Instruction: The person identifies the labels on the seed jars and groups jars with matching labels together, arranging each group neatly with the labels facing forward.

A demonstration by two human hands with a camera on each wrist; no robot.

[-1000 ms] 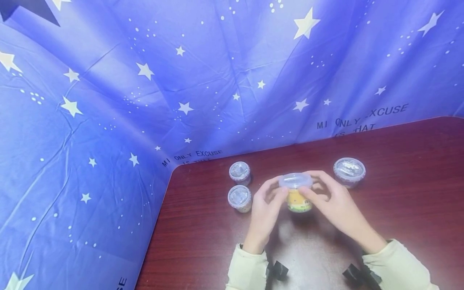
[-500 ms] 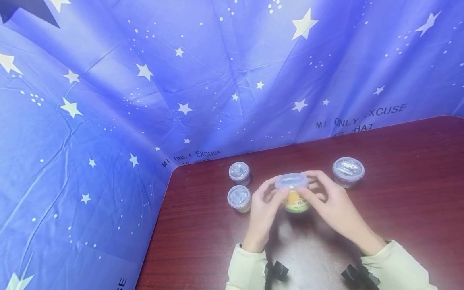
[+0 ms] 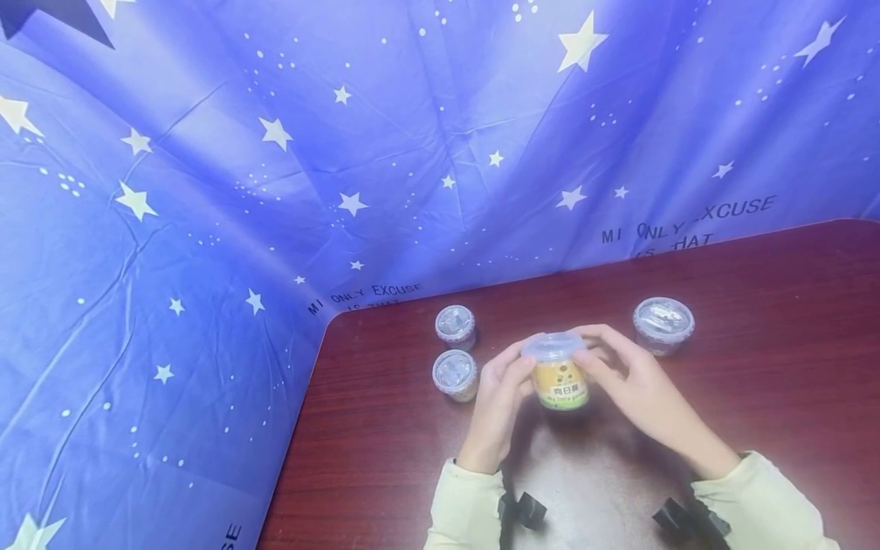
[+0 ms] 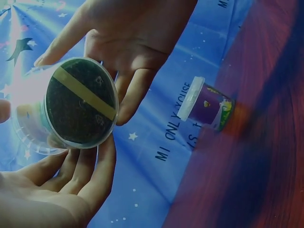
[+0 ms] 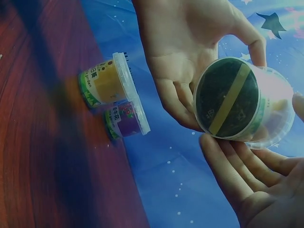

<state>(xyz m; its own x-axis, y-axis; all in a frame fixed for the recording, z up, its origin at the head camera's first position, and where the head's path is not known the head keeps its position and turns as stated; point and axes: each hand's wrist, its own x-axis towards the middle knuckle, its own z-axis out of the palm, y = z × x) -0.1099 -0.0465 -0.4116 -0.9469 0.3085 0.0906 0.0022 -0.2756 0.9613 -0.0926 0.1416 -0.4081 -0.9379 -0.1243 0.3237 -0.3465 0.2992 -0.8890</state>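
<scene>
Both hands hold one small clear plastic cup (image 3: 558, 370) with a yellow label and a clear lid, lifted just above the dark red tabletop (image 3: 770, 367), roughly centre and near the person's front. Left hand (image 3: 500, 393) grip: fingers curled loosely round the cup's left side, thumb near the lid rim; right hand (image 3: 629, 382) grip: fingers cupped round the right side and back, thumb at the lid edge. Neither grip is tight, in the wrist views the fingers look fairly spread and the cup sits between fingertips more than in the palms. Left wrist view shows the cup's dark underside (image 4: 80, 108) with a yellow strip across it, tilted toward the camera. Other cups: two small lidded ones (image 3: 455, 327) (image 3: 454, 374) just left of the left hand, one behind the other, and one lidded cup (image 3: 663, 325) off to the right, near the right hand but apart. Starry blue cloth (image 3: 275, 191) hangs behind and to the left. Risk, judged: the light fingertip hold on a smooth cup could let it slip or tip to the tabletop; pressure at the rim could pop the lid; the left hand could knock the two nearby cups.
</scene>
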